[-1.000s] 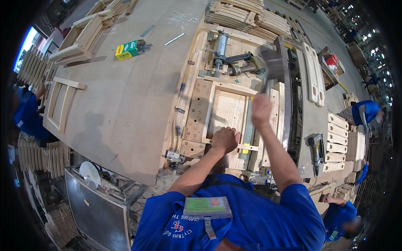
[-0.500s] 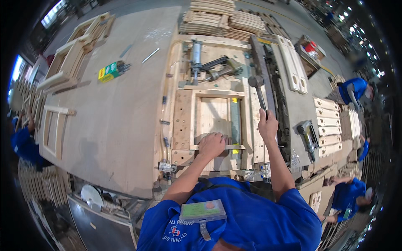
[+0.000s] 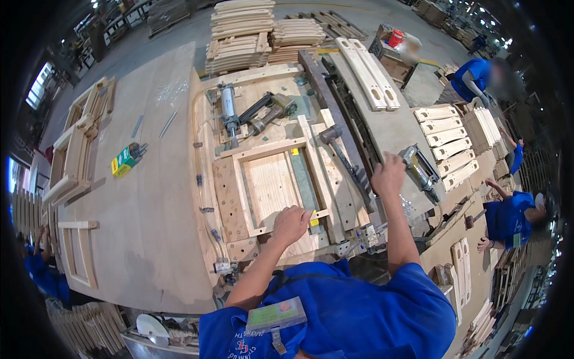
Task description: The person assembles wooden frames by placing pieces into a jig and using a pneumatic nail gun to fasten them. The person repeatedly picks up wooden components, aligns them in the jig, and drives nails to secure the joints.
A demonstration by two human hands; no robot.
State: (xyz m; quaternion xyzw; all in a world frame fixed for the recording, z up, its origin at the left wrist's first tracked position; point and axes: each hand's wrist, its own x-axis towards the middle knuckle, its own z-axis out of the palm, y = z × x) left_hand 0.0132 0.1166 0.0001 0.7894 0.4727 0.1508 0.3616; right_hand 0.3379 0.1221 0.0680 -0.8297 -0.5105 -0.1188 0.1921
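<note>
A rectangular wooden frame (image 3: 269, 148) lies in the jig on the bench in front of me. My left hand (image 3: 291, 225) rests on its near rail, fingers curled over the wood. To the right of the frame, a dark-headed mallet (image 3: 347, 160) lies on the jig beside the dark metal bar, out of my hands. My right hand (image 3: 388, 175) is raised beyond the bar with fingers partly spread, holding nothing that I can see. Just right of its fingertips a nail gun (image 3: 421, 173) lies on the side table.
An air cylinder (image 3: 228, 110) and another nail gun (image 3: 270, 112) sit at the jig's far end. A green-yellow box (image 3: 125, 160) and a small frame (image 3: 79, 254) lie on the left board. Slotted slats (image 3: 445, 146) are stacked at right, where co-workers stand.
My right hand has let go of the mallet, now lying on the jig, and moved right toward the nail gun. My left hand stays on the frame. The view has turned right.
</note>
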